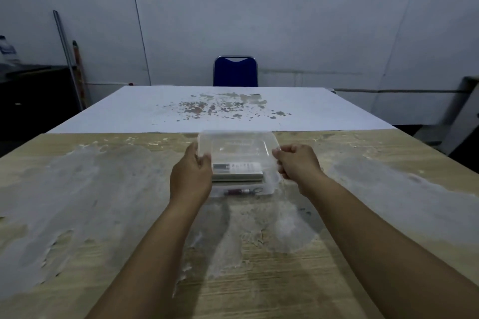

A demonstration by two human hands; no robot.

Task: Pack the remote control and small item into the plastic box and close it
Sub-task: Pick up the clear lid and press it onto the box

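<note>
A clear plastic box point(268, 186) sits on the worn wooden table, straight ahead of me. Inside it lies a white remote control point(237, 168) with a small display and rows of buttons. A small dark red item with a metal ring point(239, 191) lies along the box's near wall. The transparent lid point(237, 146) hovers tilted above the box. My left hand point(191, 176) grips the lid's left edge, and my right hand point(298, 162) pinches its right edge.
A white table top point(129, 109) with flaked brown patches extends beyond the wooden table point(103, 215). A blue chair point(235, 71) stands at its far side. A dark cabinet point(33, 93) and leaning poles are at the left, a grey panel at the right.
</note>
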